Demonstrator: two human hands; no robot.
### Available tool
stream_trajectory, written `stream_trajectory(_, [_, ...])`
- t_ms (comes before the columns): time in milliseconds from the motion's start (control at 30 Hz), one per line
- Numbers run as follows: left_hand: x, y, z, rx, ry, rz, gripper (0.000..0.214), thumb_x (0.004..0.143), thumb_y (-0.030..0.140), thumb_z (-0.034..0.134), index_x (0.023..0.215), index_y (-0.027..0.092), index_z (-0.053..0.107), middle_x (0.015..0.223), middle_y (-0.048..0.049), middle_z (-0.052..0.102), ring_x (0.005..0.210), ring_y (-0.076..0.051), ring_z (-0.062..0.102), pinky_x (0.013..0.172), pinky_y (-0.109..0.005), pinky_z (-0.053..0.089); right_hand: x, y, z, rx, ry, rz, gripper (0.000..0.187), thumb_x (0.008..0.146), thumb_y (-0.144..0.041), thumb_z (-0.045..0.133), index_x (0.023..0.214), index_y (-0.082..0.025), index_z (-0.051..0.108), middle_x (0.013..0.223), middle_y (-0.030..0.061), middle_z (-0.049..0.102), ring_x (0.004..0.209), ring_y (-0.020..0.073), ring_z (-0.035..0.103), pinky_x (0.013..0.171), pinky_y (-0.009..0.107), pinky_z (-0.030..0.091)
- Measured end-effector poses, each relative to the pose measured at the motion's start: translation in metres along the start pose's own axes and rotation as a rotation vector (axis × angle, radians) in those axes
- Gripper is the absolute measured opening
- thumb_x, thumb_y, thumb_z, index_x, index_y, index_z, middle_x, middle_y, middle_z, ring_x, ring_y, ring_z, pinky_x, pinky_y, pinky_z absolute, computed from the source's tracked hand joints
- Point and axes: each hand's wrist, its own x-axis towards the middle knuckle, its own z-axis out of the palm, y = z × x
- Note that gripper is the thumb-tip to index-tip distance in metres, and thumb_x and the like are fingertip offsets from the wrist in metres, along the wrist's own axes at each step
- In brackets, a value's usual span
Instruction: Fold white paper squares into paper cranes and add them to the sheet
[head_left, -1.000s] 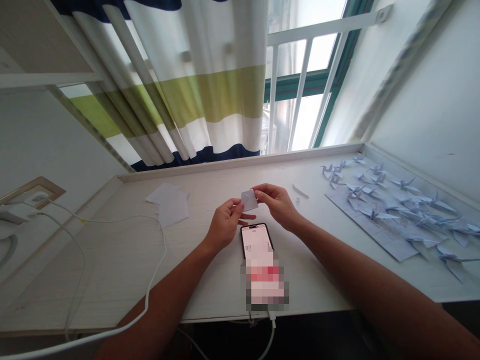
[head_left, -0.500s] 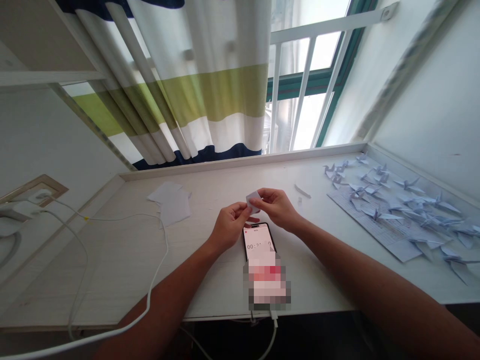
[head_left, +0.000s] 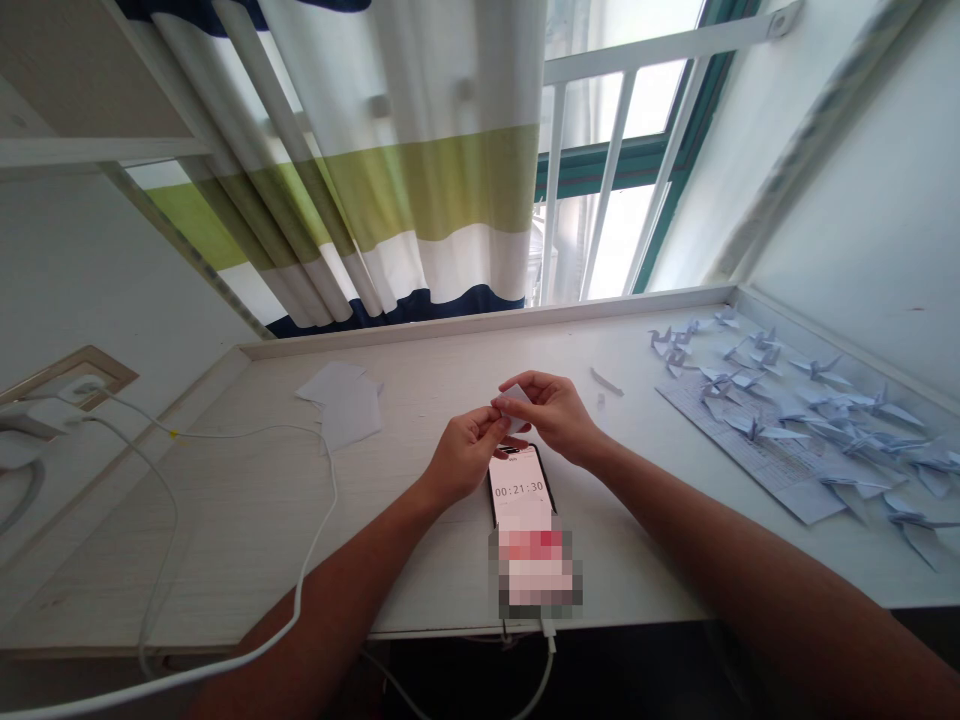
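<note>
A folded paper (head_left: 517,403) is being pinched between left hand (head_left: 463,456) and right hand (head_left: 553,412), fingertips closed on its edges, apparently steadying it over the phone (head_left: 523,487).

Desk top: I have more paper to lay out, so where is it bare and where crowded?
Bare: the wide patch between the white cable and the phone; also the strip behind the folded paper, from the blank sheets to the paper scrap. Crowded: the right side, covered by paper cranes on a printed sheet.
</note>
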Motion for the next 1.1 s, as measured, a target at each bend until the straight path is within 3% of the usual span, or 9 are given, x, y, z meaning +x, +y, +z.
stream_trajectory(300, [0.001, 0.002, 0.000, -0.045, -0.029, -0.074, 0.044, 0.088, 0.053, 0.067, 0.107, 0.012, 0.069, 0.107, -0.0179, 0.077, 0.088, -0.027, 0.077, 0.070, -0.033, 0.057, 0.000, 0.000, 0.000, 0.030, 0.005, 0.035, 0.032, 0.071, -0.036, 0.086, 0.093, -0.018, 0.072, 0.078, 0.0016, 0.072, 0.067, 0.0145, 0.065, 0.057, 0.026, 0.051])
stream_trajectory(467, [0.002, 0.001, -0.001, -0.099, -0.063, -0.087, 0.045, 0.088, 0.056, 0.066, 0.101, 0.013, 0.067, 0.107, -0.0186, 0.077, 0.086, -0.027, 0.077, 0.068, -0.032, 0.055, 0.001, -0.001, -0.002, 0.062, -0.025, 0.070, 0.030, 0.079, -0.041, 0.079, 0.094, -0.016, 0.072, 0.089, 0.0067, 0.075, 0.078, 0.0168, 0.068, 0.067, 0.028, 0.053])
stream_trajectory(667, [0.001, 0.006, -0.003, -0.114, -0.089, -0.060, 0.046, 0.090, 0.057, 0.063, 0.100, 0.012, 0.067, 0.106, -0.0183, 0.077, 0.087, -0.027, 0.077, 0.067, -0.031, 0.057, -0.001, -0.005, -0.003, -0.035, -0.046, 0.052, 0.033, 0.081, -0.047, 0.076, 0.080, -0.015, 0.073, 0.075, 0.0036, 0.070, 0.067, 0.0140, 0.061, 0.061, 0.027, 0.049])
stream_trajectory(867, [0.000, 0.011, -0.006, -0.094, -0.134, -0.046, 0.042, 0.090, 0.052, 0.064, 0.107, 0.013, 0.067, 0.113, -0.0181, 0.075, 0.089, -0.026, 0.077, 0.066, -0.031, 0.058, -0.001, -0.006, -0.004, -0.073, -0.039, -0.016, 0.033, 0.083, -0.049, 0.075, 0.077, -0.016, 0.072, 0.076, 0.0041, 0.070, 0.070, 0.0153, 0.062, 0.064, 0.029, 0.050])
stream_trajectory(1100, [0.000, 0.004, -0.004, -0.029, -0.040, 0.010, 0.037, 0.091, 0.049, 0.064, 0.096, 0.013, 0.067, 0.088, -0.0122, 0.078, 0.072, -0.021, 0.076, 0.067, -0.032, 0.057, -0.001, -0.004, -0.003, -0.078, -0.050, -0.053, 0.035, 0.084, -0.051, 0.073, 0.078, -0.016, 0.073, 0.072, 0.0031, 0.068, 0.067, 0.0150, 0.060, 0.064, 0.030, 0.049])
